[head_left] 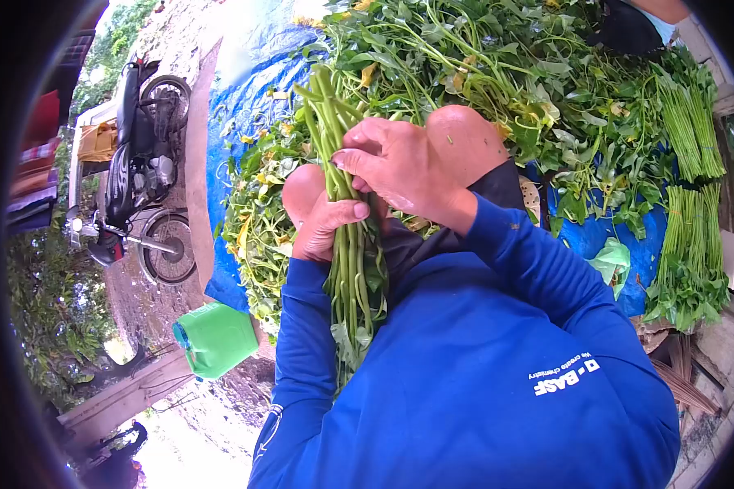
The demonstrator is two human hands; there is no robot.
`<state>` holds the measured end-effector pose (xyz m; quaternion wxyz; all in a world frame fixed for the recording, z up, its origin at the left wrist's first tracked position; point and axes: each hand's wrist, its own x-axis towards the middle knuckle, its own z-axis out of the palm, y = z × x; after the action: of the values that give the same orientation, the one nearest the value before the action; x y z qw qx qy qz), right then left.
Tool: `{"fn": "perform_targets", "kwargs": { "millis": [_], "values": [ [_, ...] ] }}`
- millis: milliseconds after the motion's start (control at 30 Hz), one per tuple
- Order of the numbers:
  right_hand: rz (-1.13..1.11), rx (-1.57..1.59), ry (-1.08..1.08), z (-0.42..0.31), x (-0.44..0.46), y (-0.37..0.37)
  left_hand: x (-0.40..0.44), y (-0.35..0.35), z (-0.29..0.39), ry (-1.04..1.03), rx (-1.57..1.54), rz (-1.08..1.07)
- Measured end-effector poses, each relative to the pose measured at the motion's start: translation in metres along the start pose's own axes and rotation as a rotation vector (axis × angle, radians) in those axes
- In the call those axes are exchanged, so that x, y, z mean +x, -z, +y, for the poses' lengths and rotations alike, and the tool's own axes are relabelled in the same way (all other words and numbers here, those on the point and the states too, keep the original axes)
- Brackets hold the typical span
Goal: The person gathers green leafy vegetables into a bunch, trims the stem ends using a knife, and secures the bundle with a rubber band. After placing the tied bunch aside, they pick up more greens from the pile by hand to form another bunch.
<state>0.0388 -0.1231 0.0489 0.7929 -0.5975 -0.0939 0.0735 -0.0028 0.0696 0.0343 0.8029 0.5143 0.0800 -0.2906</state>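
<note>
A bunch of long green leafy-vegetable stems, resembling water spinach (351, 269), stands upright in front of my chest with its cut ends up and leaves down. My left hand (330, 228) is wrapped round the middle of the bunch, thumb across the front. Higher up, my right hand (404, 167) is closed, its thumb and fingertips pinched against the side of the stems. Whatever lies between those fingertips is hidden. Both of my knees (465, 140) show behind the hands, with a heap of loose leafy stems (465, 49) beyond them.
Tied bundles of the same greens (689, 236) lie at the right. The heap rests on a blue tarp (249, 110); a pale green plastic bag (612, 262) lies nearby. At the left are a green plastic jug (220, 341) and a parked motorcycle (143, 167).
</note>
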Motion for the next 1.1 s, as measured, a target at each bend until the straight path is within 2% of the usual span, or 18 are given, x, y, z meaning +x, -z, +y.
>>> {"fn": "perform_targets", "kwargs": {
  "millis": [67, 167, 200, 300, 333, 433, 567, 667, 767, 800, 900, 933, 1033, 1067, 1100],
  "values": [
    [-0.060, 0.125, -0.028, -0.011, 0.001, 0.006, -0.004, 0.013, 0.002, 0.039, -0.030, -0.002],
    [0.155, 0.102, -0.088, 0.008, 0.006, 0.024, -0.009, 0.016, 0.007, -0.051, -0.084, -0.057],
    [0.027, -0.043, -0.278, -0.011, -0.001, 0.027, -0.009, 0.015, 0.006, -0.044, -0.098, -0.030],
    [-0.095, 0.194, -0.173, 0.020, 0.001, 0.009, -0.008, 0.002, 0.001, -0.099, -0.055, 0.089],
    [-0.134, 0.196, -0.277, 0.008, -0.002, 0.016, -0.006, 0.004, -0.002, -0.090, -0.105, 0.101],
    [0.096, 0.145, -0.009, 0.031, 0.002, 0.008, -0.012, 0.008, 0.009, -0.009, -0.103, 0.052],
    [0.057, 0.406, -0.428, 0.008, -0.003, 0.010, -0.012, 0.019, 0.009, -0.013, -0.162, 0.037],
    [-0.014, 0.401, -0.497, 0.015, 0.007, 0.004, -0.009, 0.016, 0.010, -0.011, -0.146, 0.016],
    [0.023, 0.324, -0.174, 0.029, 0.009, 0.000, -0.008, 0.023, 0.009, 0.001, -0.133, 0.032],
    [0.054, 0.284, -0.105, 0.034, 0.009, -0.005, -0.010, 0.022, 0.011, 0.008, -0.128, 0.039],
    [-0.061, 0.440, 0.015, 0.042, 0.005, -0.010, -0.006, 0.020, 0.005, -0.047, -0.171, 0.070],
    [-0.178, 0.320, -0.036, 0.024, 0.003, 0.000, -0.005, 0.019, 0.004, -0.061, -0.185, 0.061],
    [-0.365, 0.419, -0.183, 0.001, 0.009, 0.013, -0.005, 0.023, 0.004, -0.079, -0.158, 0.007],
    [-0.438, 0.361, -0.186, -0.005, 0.010, 0.015, -0.005, 0.025, 0.006, -0.064, -0.141, -0.023],
    [-0.408, 0.246, -0.087, 0.000, 0.013, 0.014, -0.004, 0.026, 0.008, -0.050, -0.123, -0.054]
  ]
}}
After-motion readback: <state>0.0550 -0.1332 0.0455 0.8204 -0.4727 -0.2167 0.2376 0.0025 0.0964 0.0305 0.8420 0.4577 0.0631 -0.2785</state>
